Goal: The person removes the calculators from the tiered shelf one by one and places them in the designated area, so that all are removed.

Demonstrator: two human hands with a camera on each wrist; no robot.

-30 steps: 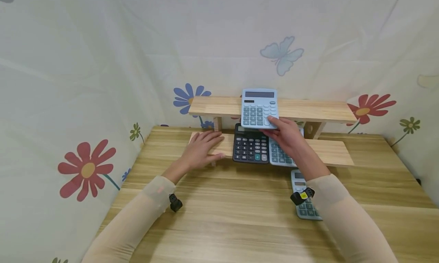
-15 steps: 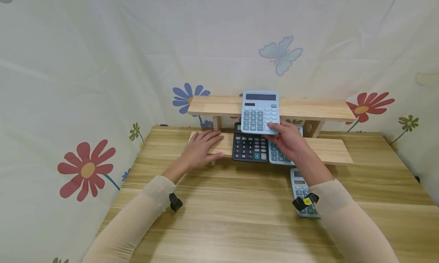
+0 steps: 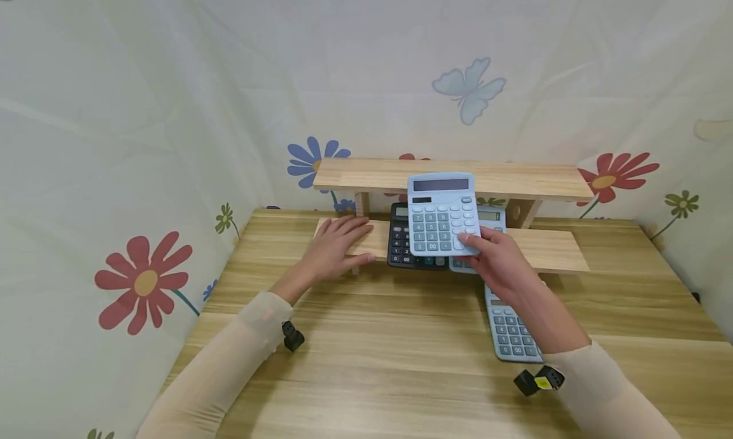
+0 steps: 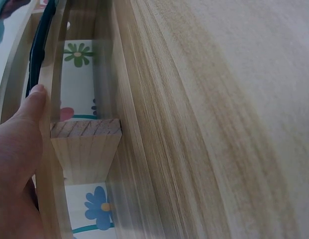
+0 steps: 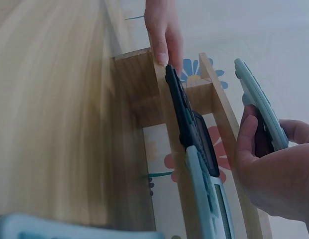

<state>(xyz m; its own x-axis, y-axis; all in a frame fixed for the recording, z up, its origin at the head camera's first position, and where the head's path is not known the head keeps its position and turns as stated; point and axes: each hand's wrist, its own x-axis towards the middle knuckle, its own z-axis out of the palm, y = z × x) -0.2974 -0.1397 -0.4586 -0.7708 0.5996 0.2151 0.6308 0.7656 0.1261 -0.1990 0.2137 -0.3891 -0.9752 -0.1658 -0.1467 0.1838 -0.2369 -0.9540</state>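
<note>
In the head view my right hand [image 3: 504, 261] pinches a light blue calculator [image 3: 442, 213] by its lower right corner. The right wrist view shows this calculator [image 5: 261, 104] edge-on, thumb and fingers on its two faces, apart from the shelf. Below it, side by side on the lower shelf board, a black calculator [image 3: 398, 245] and another light blue calculator [image 3: 494, 216] are partly hidden. My left hand [image 3: 335, 248] rests on the left end of that lower board [image 3: 550, 248], fingers extended. In the left wrist view the left thumb lies along the board's edge [image 4: 47, 94].
A two-level wooden shelf, with its upper board [image 3: 366, 175] behind, stands on the wood-grain table [image 3: 372, 362]. A further light blue calculator [image 3: 512, 331] lies on the table in front, partly under my right forearm. A flowered cloth [image 3: 343, 63] hangs behind.
My right hand has brought the held calculator down and toward me, away from the upper board, uncovering more of that board. My left hand stays where it was.
</note>
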